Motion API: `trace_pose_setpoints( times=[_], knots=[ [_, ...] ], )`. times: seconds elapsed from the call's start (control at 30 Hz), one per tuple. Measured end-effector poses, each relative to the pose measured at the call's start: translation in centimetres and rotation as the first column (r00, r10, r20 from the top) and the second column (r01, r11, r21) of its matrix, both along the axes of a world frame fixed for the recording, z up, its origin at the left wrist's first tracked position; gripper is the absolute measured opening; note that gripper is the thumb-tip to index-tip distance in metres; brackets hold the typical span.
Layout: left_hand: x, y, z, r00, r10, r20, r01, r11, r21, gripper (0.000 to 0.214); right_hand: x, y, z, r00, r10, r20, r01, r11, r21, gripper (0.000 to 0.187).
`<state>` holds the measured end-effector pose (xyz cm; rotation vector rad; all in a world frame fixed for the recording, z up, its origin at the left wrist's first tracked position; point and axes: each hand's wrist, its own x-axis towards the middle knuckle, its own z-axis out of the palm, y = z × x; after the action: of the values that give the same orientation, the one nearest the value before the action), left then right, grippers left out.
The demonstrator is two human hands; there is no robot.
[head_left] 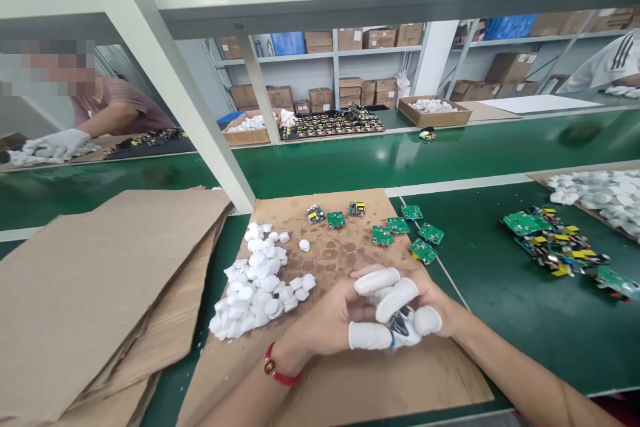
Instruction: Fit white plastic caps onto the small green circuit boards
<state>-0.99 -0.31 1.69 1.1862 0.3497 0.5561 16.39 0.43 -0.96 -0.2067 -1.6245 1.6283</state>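
Note:
My left hand and my right hand meet over the cardboard sheet, with white finger cots on several fingertips. Between them they grip a small electronic assembly, of which black, white and a bit of blue show; the fingers hide most of it. To the left of my hands lies a heap of small white round pads, and one loose pad sits apart. Beyond my hands are green circuit boards, several lying component side down. Two assemblies with yellow parts lie at the sheet's far edge.
Cardboard sheets are stacked at left. More circuit assemblies and white pads lie at right. A slanted metal post rises ahead, before a green conveyor. A gloved co-worker is across at left; another person's sleeve shows at right.

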Motion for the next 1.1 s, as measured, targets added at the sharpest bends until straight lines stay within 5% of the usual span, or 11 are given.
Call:
trace_pose_setpoints(
  times=[0.13,0.3,0.5,0.77,0.97,1.1],
  knots=[
    [0.2,0.1,-0.1,0.996,0.051,-0.067,-0.051,0.999,-0.001,0.051,0.0,0.0,0.5,0.995,-0.070,0.069,0.066,0.996,0.067,0.043],
    [0.2,0.2,0.0,0.986,0.114,-0.123,-0.110,0.993,0.044,0.050,0.0,0.0,1.1,0.975,-0.154,0.160,0.127,0.978,0.167,0.031],
    [0.3,0.2,-1.4,0.995,0.057,0.076,-0.051,0.996,-0.074,0.043,0.5,-0.1,0.6,0.992,-0.086,0.088,0.086,0.996,0.003,0.051],
    [0.6,-0.1,-0.8,0.989,0.117,0.093,-0.100,0.981,-0.169,0.040,0.7,0.2,-0.2,0.978,-0.120,0.172,0.108,0.991,0.077,0.041],
    [0.3,0.2,-0.6,0.993,0.100,0.061,-0.092,0.988,-0.124,0.038,0.7,-0.1,0.2,0.966,-0.163,0.203,0.131,0.978,0.162,0.038],
    [0.6,0.1,-0.6,0.991,0.100,0.093,-0.084,0.983,-0.165,0.040,0.4,-0.3,0.6,0.980,-0.125,0.156,0.114,0.991,0.076,0.051]
  ],
)
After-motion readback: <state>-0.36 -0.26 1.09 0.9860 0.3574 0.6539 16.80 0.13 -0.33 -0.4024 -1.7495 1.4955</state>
